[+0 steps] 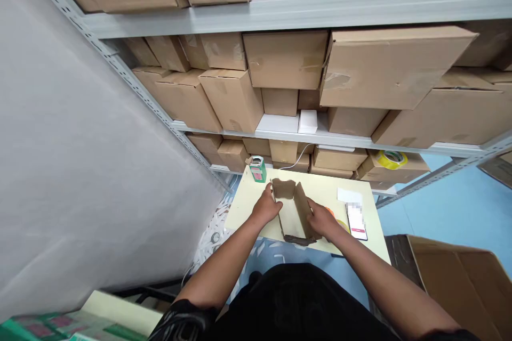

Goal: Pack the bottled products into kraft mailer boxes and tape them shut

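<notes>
Both my hands hold a small brown cardboard box (pixel 303 203) over the near part of a pale yellow table (pixel 244 205). Its top is open, and a pale surface like the tabletop shows inside its walls. On the box's left wall my left hand (pixel 266 206) is closed, thumb toward the inside. My right hand (pixel 321 219) grips the right wall, its fingers partly hidden. Just behind my left hand stands a green and pink carton (pixel 258 170) with its top open. A yellow tape roll (pixel 342 226) lies partly hidden behind my right hand.
A phone (pixel 356 220) and white paper (pixel 349 195) lie on the table's right side. Metal shelves (pixel 280 13) full of cardboard boxes rise behind, with yellow tape (pixel 392 159) on one box. A large open carton (pixel 460 282) stands at right, a grey wall (pixel 100 170) at left.
</notes>
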{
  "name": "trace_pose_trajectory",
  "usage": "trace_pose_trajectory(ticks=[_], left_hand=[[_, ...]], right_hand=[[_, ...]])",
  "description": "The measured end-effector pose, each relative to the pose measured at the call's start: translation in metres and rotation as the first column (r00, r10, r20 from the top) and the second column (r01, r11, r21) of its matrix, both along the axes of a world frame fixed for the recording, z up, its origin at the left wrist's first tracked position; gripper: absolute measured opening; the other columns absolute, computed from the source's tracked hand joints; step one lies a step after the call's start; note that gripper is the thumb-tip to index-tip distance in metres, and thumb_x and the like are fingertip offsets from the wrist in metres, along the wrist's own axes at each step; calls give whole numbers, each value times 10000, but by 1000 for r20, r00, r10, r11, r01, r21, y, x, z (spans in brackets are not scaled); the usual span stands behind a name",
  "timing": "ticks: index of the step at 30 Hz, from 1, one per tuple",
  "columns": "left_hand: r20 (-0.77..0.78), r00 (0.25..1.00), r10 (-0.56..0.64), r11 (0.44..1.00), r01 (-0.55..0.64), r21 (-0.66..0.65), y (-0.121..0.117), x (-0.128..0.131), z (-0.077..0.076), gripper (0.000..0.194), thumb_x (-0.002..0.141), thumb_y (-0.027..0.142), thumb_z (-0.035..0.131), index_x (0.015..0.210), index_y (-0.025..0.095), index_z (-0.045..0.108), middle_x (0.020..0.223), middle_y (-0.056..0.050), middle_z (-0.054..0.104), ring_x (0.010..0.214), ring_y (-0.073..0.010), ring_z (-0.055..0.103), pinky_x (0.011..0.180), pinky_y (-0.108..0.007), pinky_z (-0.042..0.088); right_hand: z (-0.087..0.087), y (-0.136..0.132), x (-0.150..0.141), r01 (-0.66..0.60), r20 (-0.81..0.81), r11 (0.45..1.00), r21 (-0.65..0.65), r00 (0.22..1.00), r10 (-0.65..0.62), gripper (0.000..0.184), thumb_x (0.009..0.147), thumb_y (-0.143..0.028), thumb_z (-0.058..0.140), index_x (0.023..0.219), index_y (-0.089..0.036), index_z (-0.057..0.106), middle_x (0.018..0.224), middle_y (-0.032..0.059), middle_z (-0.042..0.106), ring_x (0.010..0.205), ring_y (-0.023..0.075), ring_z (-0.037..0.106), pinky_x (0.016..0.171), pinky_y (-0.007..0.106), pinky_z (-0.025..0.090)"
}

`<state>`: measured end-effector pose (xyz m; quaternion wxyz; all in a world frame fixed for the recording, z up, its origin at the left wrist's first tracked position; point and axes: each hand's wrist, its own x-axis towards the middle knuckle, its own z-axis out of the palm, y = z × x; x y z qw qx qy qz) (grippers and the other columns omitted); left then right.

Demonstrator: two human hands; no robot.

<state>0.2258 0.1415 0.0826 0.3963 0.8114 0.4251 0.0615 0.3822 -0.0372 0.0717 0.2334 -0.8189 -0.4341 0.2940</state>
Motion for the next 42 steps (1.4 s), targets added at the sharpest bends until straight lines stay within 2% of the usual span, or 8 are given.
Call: trace_pose_trajectory(ticks=[4,11,18,24,29,36,39,42], left_hand=[[135,968,211,977,-205,-55,8,3,-14,882,726,212,747,1527,183,379,1454,-168,570,1235,-259,620,1000,-347,492],[37,999,26,999,-25,-39,14,-7,-29,209,837,263,671,1036,205,645,971,-33,724,881,-186,687,856,-306,503],[32,998,48,997,-46,-64,15,21,-38,483,826,608,702,1030,195,556,1110,-96,670,976,-221,657,844,-324,487],[31,994,106,989,-102,-108,29,36,-40,498,780,331,757,1188,184,512,1248,-127,605,1100,-243,636,910,-334,486],[90,996,3,995,7,-104,35,22,-45,623,727,145,714,1313,181,503,1331,-131,576,1122,-234,637,926,-319,483],[68,993,96,972,-78,-223,37,36,-47,570,874,471,682,1344,200,508,1363,-140,580,1158,-248,639,962,-338,484],[55,991,125,965,-109,-240,39,48,-44,721,840,549,710,1414,192,458,1450,-170,533,1272,-290,589,1009,-360,472],[50,994,92,978,-81,-193,43,58,-44,780,813,394,735,1486,182,403,1515,-190,486,1324,-307,560,1036,-370,467]], right_hand=[[-8,17,42,-104,-59,991,89,992,110,666,800,-155,510,1430,-357,592,1201,9,769,1068,281,700,839,330,505],[-31,57,61,1,-55,986,168,998,8,457,838,-249,597,1271,-288,739,1191,41,774,1066,271,711,960,381,517],[-32,65,46,42,-33,984,174,999,-37,350,893,-265,532,1128,-296,789,1051,3,799,974,238,720,886,349,523],[-35,69,40,197,32,970,141,979,-203,334,887,-283,534,1104,-314,786,1045,0,796,965,242,715,863,351,520],[-45,79,53,456,-29,863,216,887,-462,340,789,-313,561,1051,-251,769,1048,31,774,962,238,701,906,352,527],[-55,83,61,523,-70,750,405,836,-545,342,785,-385,532,988,-201,737,1062,80,728,933,239,660,952,402,524],[-51,79,61,521,-114,766,377,847,-520,362,816,-434,550,1013,-194,736,1096,94,720,971,247,661,971,415,517],[-40,62,64,527,-211,808,262,849,-485,472,827,-512,619,1181,-215,713,1265,106,695,1098,268,663,981,424,518]])
